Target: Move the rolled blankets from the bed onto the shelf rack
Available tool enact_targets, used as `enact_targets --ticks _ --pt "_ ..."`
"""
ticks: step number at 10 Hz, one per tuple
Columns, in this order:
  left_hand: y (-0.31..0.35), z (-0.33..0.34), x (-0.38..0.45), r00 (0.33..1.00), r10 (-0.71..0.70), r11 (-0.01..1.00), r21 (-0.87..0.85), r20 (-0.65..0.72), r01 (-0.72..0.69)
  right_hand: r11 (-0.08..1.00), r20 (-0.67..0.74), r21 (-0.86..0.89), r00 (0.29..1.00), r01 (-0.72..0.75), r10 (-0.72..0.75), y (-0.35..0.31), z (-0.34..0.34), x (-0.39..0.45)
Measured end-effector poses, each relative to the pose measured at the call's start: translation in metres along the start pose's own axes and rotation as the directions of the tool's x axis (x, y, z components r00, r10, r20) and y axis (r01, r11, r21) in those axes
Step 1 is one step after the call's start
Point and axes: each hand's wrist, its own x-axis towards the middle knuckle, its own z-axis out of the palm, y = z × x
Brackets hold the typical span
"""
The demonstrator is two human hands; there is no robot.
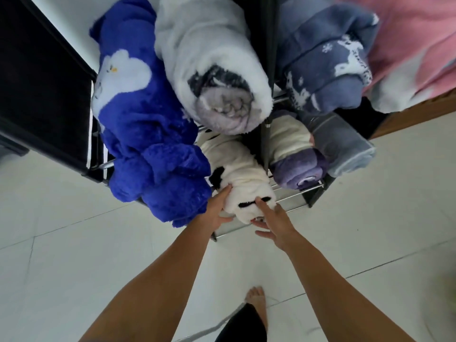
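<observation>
A rolled white blanket with black patches (pixel 243 178) lies on a lower tier of the shelf rack (pixel 291 199). My left hand (pixel 217 208) presses its left end with fingers spread flat. On its right end rests my right hand (pixel 274 222), fingers apart. The upper tier holds a bright blue rolled blanket (pixel 145 134), a white-and-grey roll (pixel 217 75) and a slate-blue reindeer-pattern roll (pixel 328 65). To the right on the lower tier sit a cream-and-purple roll (pixel 296 161) and a pale grey-blue roll (pixel 345 149).
The bed with a pink cover (pixel 417 45) is at the top right, its wooden frame (pixel 419 112) beside the rack. A dark cabinet (pixel 42 95) stands at the left. White floor tiles (pixel 86 243) stretch below, with my bare foot (pixel 257 304) on them.
</observation>
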Motion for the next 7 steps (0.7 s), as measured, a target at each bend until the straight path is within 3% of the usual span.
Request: enact_targets --ticks 1,2,5,6,7 --pt "0.000 0.004 -0.003 0.996 0.080 0.987 -0.140 0.028 -0.075 0.994 0.049 0.106 0.999 0.009 -0.014 -0.009 0.005 0.006" --pt "0.006 0.010 -0.010 0.982 0.190 0.963 -0.198 0.021 -0.182 0.996 0.035 0.079 0.999 0.037 -0.040 -0.014 0.014 0.014" --pt "-0.002 0.006 -0.051 0.986 0.156 0.988 -0.005 0.059 -0.156 0.995 -0.070 -0.095 0.997 0.025 -0.031 -0.011 0.006 -0.003" --pt "-0.014 0.005 -0.081 0.985 0.173 0.983 0.064 -0.002 -0.173 0.969 -0.044 -0.210 0.989 0.126 -0.139 -0.017 -0.013 -0.043" --pt "-0.054 0.002 -0.138 0.973 0.210 0.971 0.134 -0.095 -0.196 0.963 0.034 -0.114 0.969 0.246 -0.244 -0.022 -0.044 -0.102"
